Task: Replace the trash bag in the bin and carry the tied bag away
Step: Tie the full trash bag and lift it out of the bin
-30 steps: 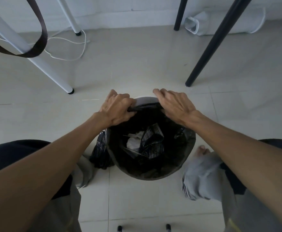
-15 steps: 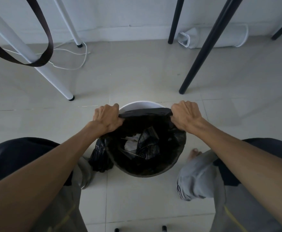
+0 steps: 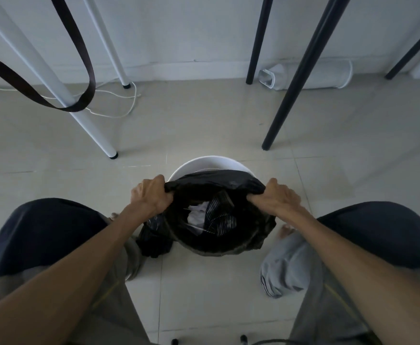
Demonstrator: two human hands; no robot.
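A white round bin (image 3: 204, 163) stands on the tiled floor between my knees. A black trash bag (image 3: 216, 180) sits in it, its far edge pulled off the rim toward me. White paper and striped wrappers lie inside the bag. My left hand (image 3: 151, 195) is shut on the bag's left edge. My right hand (image 3: 276, 194) is shut on the right edge. A second bunch of black plastic (image 3: 154, 241) lies on the floor at the bin's left, touching it.
White table legs (image 3: 89, 128) and a hanging brown strap (image 3: 84, 95) stand at the left, with a white cable (image 3: 119, 113) on the floor. Black legs (image 3: 291, 95) rise at the right. A white cylinder (image 3: 311, 75) lies by the wall. A grey cloth (image 3: 286, 267) lies by my right knee.
Both hands moved apart along the bag's far edge and pulled it off the bin's back rim toward me, baring the white rim. The view tilted up slightly.
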